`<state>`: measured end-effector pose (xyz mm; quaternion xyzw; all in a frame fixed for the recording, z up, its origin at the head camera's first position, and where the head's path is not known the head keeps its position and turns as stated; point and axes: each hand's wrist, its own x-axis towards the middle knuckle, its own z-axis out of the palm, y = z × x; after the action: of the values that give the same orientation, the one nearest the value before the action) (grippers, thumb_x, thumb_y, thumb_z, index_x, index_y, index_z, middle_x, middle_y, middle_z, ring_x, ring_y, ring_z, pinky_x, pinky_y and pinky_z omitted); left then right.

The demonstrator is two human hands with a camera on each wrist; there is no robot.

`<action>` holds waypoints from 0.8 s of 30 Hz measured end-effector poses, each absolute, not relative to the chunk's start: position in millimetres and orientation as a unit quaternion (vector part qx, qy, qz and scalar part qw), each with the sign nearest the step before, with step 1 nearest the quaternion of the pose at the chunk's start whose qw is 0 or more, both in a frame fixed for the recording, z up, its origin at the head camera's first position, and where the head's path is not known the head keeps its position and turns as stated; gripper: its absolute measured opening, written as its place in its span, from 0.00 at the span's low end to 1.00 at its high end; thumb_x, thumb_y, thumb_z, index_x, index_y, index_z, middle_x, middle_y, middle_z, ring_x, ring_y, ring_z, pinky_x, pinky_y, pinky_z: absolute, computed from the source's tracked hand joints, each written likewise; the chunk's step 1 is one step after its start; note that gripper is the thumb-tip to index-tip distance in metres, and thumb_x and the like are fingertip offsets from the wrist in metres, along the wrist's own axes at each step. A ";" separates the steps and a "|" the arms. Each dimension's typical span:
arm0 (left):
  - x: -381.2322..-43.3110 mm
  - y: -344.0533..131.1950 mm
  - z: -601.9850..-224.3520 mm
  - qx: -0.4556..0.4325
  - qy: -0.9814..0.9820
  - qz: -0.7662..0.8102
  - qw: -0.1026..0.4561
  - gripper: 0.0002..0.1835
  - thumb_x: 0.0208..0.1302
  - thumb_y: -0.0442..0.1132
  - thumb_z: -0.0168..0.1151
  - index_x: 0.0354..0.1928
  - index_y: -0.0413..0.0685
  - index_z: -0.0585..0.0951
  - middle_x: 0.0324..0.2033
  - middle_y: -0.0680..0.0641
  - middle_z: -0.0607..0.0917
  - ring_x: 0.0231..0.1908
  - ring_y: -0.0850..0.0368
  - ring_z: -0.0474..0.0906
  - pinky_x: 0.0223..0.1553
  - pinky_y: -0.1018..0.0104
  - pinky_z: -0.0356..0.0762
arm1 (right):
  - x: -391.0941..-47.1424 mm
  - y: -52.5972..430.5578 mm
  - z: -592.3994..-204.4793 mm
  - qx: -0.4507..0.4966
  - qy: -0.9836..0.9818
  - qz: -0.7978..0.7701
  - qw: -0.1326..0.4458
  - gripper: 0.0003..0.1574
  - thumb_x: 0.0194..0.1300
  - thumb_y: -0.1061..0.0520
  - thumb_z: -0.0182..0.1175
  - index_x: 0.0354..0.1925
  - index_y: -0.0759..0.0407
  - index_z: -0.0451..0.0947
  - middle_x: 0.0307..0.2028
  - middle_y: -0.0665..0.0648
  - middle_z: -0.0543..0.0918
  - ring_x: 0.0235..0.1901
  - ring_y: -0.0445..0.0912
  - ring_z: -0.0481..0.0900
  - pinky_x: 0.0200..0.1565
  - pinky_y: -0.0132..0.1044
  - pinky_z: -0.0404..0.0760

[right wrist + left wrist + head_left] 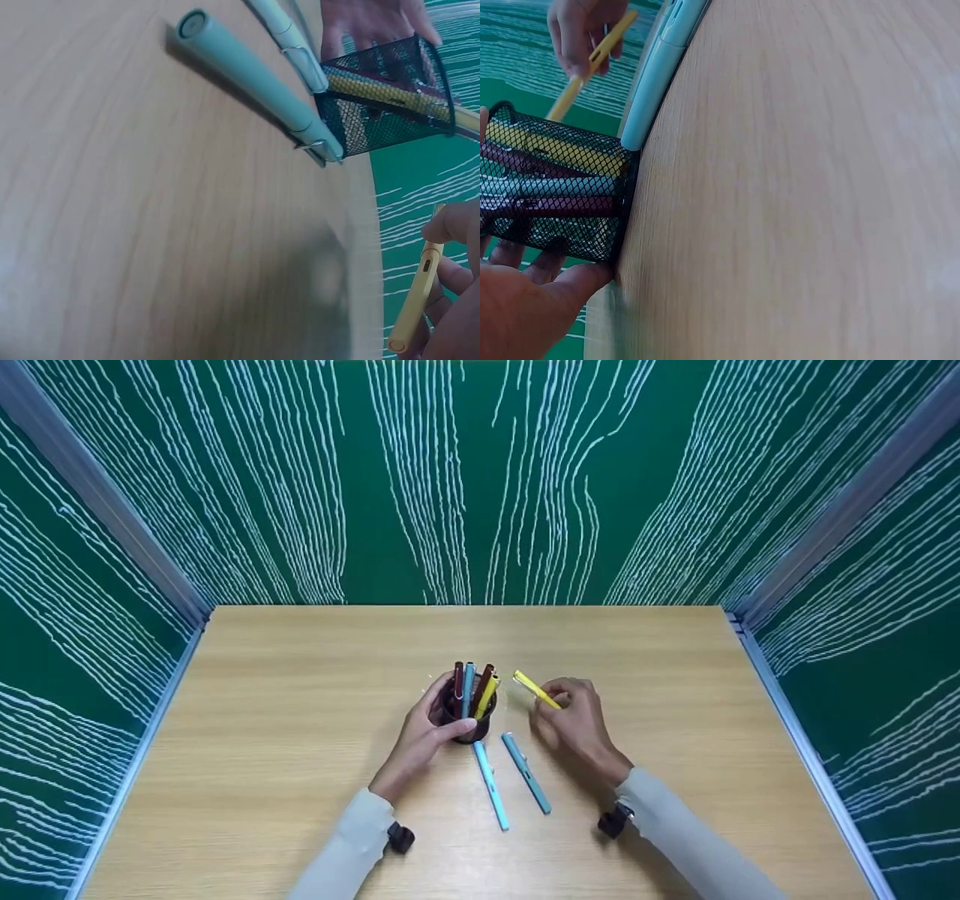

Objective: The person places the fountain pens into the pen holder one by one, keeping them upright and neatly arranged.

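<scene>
My left hand [425, 733] grips a black mesh pen holder [555, 180] that stands on the table. Inside it are several pens: two dark red, one blue-green and one yellow pen [487, 696]. To the right of the holder, my right hand [577, 716] pinches another yellow pen [536, 688], lifted off the table and tilted, one end toward the holder. On the table in front of the holder lie a light blue pen [491, 786] and a teal pen [526, 774], side by side and apart from both hands.
The wooden table [300, 675] is bordered by green panels [510, 480] with white wavy lines at the back and sides. Metal rails [135, 750] run along its side edges. A small black wrist camera [400, 838] sits at each sleeve.
</scene>
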<state>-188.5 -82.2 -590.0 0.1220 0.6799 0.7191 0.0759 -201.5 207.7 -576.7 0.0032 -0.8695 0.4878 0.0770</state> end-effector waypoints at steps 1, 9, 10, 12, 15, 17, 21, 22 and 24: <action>-188.3 -82.3 -589.9 0.121 0.682 0.718 0.076 0.50 0.67 0.35 0.79 0.87 0.54 0.63 0.81 0.43 0.71 0.79 0.46 0.68 0.82 0.50 0.61 | -200.5 208.8 -575.4 0.002 -0.869 0.488 0.077 0.11 0.63 0.65 0.74 0.45 0.63 0.90 0.44 0.60 0.88 0.54 0.57 0.77 0.61 0.52 0.74; -188.7 -83.6 -590.7 0.117 0.687 0.712 0.079 0.50 0.67 0.37 0.79 0.87 0.56 0.63 0.82 0.45 0.70 0.81 0.47 0.66 0.83 0.51 0.59 | -189.5 217.1 -561.7 -0.004 -0.858 0.509 0.067 0.11 0.66 0.62 0.75 0.47 0.61 0.89 0.46 0.58 0.87 0.56 0.55 0.76 0.66 0.58 0.73; -188.7 -83.4 -590.3 0.116 0.687 0.713 0.080 0.50 0.68 0.38 0.79 0.87 0.56 0.63 0.82 0.45 0.70 0.81 0.47 0.66 0.83 0.51 0.59 | -188.5 218.1 -559.7 -0.004 -0.857 0.510 0.067 0.11 0.67 0.62 0.75 0.47 0.61 0.89 0.46 0.58 0.87 0.56 0.55 0.76 0.66 0.57 0.72; -188.5 -83.2 -590.0 0.113 0.687 0.713 0.081 0.50 0.68 0.38 0.79 0.87 0.57 0.63 0.82 0.45 0.70 0.81 0.47 0.65 0.83 0.50 0.58 | -186.3 219.2 -555.2 -0.003 -0.856 0.513 0.068 0.11 0.66 0.63 0.75 0.47 0.61 0.89 0.46 0.58 0.88 0.56 0.55 0.76 0.66 0.57 0.72; -188.6 -82.5 -590.3 0.115 0.685 0.714 0.082 0.51 0.68 0.38 0.79 0.87 0.54 0.62 0.82 0.43 0.69 0.81 0.45 0.65 0.83 0.49 0.58 | -183.4 220.4 -548.9 -0.001 -0.852 0.518 0.078 0.10 0.65 0.64 0.76 0.45 0.61 0.89 0.44 0.59 0.89 0.54 0.57 0.78 0.63 0.57 0.73; -188.5 -82.7 -591.5 0.117 0.683 0.716 0.081 0.51 0.68 0.36 0.78 0.87 0.52 0.61 0.82 0.42 0.69 0.81 0.44 0.65 0.83 0.49 0.59 | -181.7 220.3 -545.3 0.002 -0.850 0.520 0.088 0.10 0.63 0.65 0.76 0.44 0.62 0.90 0.43 0.60 0.90 0.52 0.58 0.79 0.61 0.58 0.75; -188.6 -82.8 -592.5 0.121 0.681 0.718 0.080 0.51 0.68 0.35 0.78 0.87 0.48 0.60 0.82 0.39 0.68 0.81 0.42 0.64 0.83 0.48 0.58 | -179.8 220.4 -539.1 0.003 -0.843 0.529 0.100 0.10 0.62 0.67 0.76 0.43 0.63 0.90 0.42 0.60 0.90 0.50 0.56 0.81 0.58 0.56 0.77; -188.5 -82.9 -592.3 0.118 0.684 0.715 0.080 0.51 0.68 0.37 0.78 0.88 0.49 0.60 0.82 0.40 0.68 0.81 0.43 0.64 0.83 0.48 0.58 | -179.4 220.2 -537.5 0.001 -0.842 0.530 0.100 0.10 0.62 0.67 0.76 0.43 0.63 0.90 0.42 0.60 0.90 0.50 0.56 0.81 0.58 0.55 0.77; -188.3 -82.9 -591.8 0.117 0.689 0.710 0.082 0.51 0.68 0.38 0.78 0.88 0.50 0.60 0.83 0.41 0.68 0.82 0.43 0.64 0.83 0.47 0.57 | -178.5 220.0 -535.1 -0.002 -0.839 0.534 0.098 0.10 0.63 0.67 0.76 0.44 0.63 0.90 0.43 0.60 0.90 0.50 0.55 0.82 0.57 0.51 0.77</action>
<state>-188.3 -82.9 -591.8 0.1173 0.6891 0.7104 0.0815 -178.5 220.0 -535.1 -0.0019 -0.8395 0.5344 0.0984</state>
